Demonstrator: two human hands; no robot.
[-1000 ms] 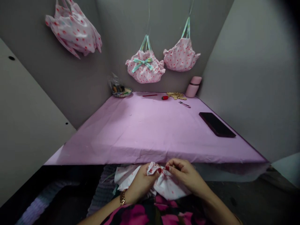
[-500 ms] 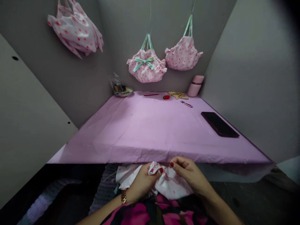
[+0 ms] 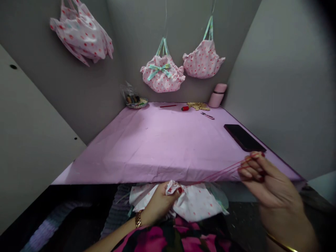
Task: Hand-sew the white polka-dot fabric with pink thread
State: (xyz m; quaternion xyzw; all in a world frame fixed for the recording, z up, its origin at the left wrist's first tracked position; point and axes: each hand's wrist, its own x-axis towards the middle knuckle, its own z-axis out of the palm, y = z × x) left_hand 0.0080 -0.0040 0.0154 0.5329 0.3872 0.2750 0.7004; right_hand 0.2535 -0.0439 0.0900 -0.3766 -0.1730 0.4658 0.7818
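My left hand [image 3: 160, 203] is closed in a pinch on a bunched white fabric piece with red dots [image 3: 195, 206], which lies in my lap below the table edge. My right hand [image 3: 265, 182] is raised to the right, fingers closed on a red thread [image 3: 220, 172] that runs taut from the fabric up to the fingertips. A needle cannot be made out.
A table under a pink cloth [image 3: 168, 143] carries a black phone [image 3: 244, 137], small scissors [image 3: 207, 116], a red spool [image 3: 185, 108], a red pencil [image 3: 167, 106], a pink flask [image 3: 217, 95] and a small dish [image 3: 136, 102]. Dotted fabric bags [image 3: 162, 75] hang on the grey walls.
My right hand has moved up and to the right away from the fabric, drawing the red thread out taut. The left hand has kept its pinch on the fabric.
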